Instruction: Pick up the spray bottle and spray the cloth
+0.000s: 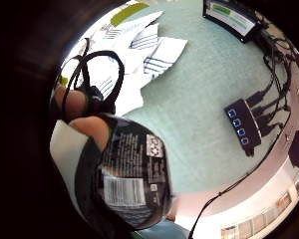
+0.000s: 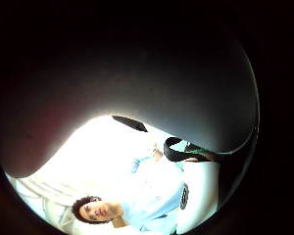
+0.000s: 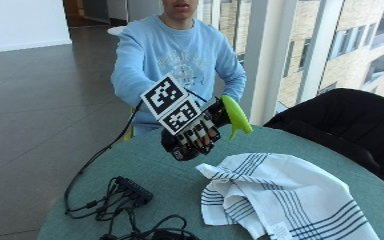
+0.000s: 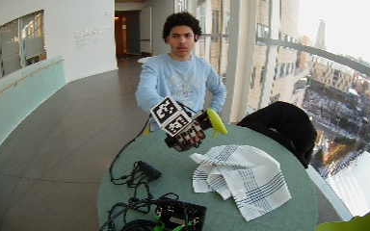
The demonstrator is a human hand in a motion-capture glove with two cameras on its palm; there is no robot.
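One black hub (image 3: 133, 189) with cables lies at 8 o'clock on the green surface (image 3: 179, 175); one gloved right hand (image 3: 191, 134), raised above the surface, has its grip curled round one spray bottle (image 3: 234, 117), green head uppermost; one striped cloth (image 3: 278, 195) lies crumpled at 4 o'clock.

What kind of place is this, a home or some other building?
Probably an upper floor of an office or public building, not a home: a long curved corridor, tall windows overlooking a city, and a round green table with a striped cloth and cables.
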